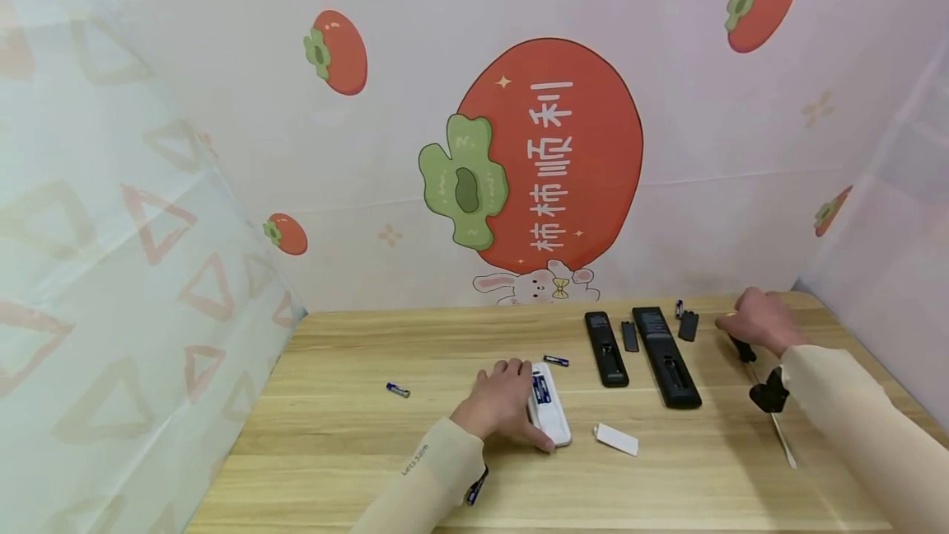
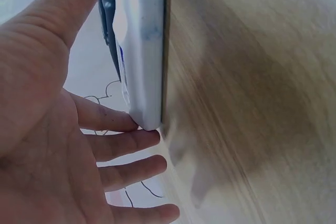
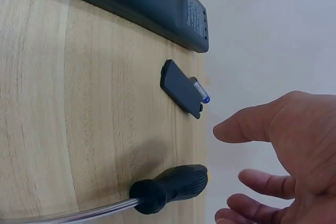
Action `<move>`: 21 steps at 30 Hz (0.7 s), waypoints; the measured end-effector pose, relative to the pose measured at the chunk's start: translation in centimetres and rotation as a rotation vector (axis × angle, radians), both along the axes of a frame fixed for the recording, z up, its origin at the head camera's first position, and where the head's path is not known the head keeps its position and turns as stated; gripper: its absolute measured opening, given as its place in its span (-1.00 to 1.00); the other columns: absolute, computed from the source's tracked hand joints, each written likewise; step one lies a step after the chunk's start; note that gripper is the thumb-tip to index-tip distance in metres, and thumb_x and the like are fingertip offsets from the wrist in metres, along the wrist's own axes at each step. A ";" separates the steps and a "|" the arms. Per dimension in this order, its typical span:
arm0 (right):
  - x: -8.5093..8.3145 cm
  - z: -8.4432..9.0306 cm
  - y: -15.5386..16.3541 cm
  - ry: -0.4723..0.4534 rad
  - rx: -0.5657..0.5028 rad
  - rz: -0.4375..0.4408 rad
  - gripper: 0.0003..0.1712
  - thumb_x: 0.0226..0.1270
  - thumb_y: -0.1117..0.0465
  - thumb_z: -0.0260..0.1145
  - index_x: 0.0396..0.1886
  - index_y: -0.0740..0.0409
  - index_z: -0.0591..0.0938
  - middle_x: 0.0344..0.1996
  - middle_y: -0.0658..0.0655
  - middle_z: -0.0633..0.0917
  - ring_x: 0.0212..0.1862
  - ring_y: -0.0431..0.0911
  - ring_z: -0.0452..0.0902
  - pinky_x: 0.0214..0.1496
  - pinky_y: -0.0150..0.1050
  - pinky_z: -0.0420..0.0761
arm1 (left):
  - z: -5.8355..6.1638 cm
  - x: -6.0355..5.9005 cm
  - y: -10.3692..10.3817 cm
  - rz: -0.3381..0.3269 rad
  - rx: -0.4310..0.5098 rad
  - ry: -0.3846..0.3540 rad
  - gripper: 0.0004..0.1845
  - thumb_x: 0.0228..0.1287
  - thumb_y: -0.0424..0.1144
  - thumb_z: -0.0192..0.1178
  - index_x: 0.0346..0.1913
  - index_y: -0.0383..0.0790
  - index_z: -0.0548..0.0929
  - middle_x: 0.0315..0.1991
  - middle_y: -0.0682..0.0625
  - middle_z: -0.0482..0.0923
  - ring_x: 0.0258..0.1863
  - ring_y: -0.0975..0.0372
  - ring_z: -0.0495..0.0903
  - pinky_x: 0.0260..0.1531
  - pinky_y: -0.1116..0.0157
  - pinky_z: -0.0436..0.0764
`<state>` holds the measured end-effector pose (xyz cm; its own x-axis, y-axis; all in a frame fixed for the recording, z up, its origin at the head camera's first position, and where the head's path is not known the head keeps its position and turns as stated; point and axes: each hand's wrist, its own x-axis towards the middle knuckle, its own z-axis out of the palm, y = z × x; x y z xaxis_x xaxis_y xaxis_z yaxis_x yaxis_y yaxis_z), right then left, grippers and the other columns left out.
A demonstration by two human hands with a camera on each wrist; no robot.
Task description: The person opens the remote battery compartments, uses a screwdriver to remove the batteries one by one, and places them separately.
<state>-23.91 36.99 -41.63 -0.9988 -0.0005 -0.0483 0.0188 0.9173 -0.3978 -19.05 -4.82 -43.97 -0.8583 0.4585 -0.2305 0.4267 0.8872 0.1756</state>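
Low in the middle of the head view, our left hand (image 1: 498, 399) lies on the table (image 1: 356, 435) against the white remote (image 1: 550, 404). Its fingers are nearly straight along the remote's left edge, thumb toward the near end; the left wrist view shows the open palm (image 2: 47, 145) with fingertips touching the white casing (image 2: 143, 51), pressing rather than wrapping. The remote lies back-up with batteries showing in its open bay, long axis running from us toward the wall, tilted slightly left at the far end. Its white cover (image 1: 616, 439) sits just to the lower right.

At the right of the frame, our right hand (image 1: 758, 320) hovers over the screwdriver (image 1: 767, 402), whose black handle (image 3: 170, 187) lies just beside the spread, loosely bent fingers (image 3: 247, 129); it holds nothing. The screwdriver runs from the hand back toward us. Between the hands lie two black remotes (image 1: 664, 357), lengthwise like the white one, with black covers (image 1: 688, 325) and loose batteries (image 1: 397, 390) about. The left hand is nearer the white remote, the right nearer the screwdriver.
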 end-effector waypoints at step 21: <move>0.7 -0.5 0.9 -0.133 0.041 -0.014 -0.49 0.34 -0.05 0.23 -0.74 -0.02 0.29 -0.69 -0.02 0.29 -0.60 -0.15 0.22 -0.52 -0.25 0.26 | -0.1 -1.2 -0.5 0.035 0.021 0.032 0.29 -0.32 0.41 0.58 0.45 -0.31 0.37 0.36 -0.18 0.43 0.37 -0.05 0.36 0.36 -0.24 0.22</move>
<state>-23.19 37.88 -42.13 -0.9834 0.0182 -0.1804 0.0820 0.9320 -0.3530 -20.28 -5.32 -44.12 -0.8805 0.4326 -0.1938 0.4013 0.8979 0.1811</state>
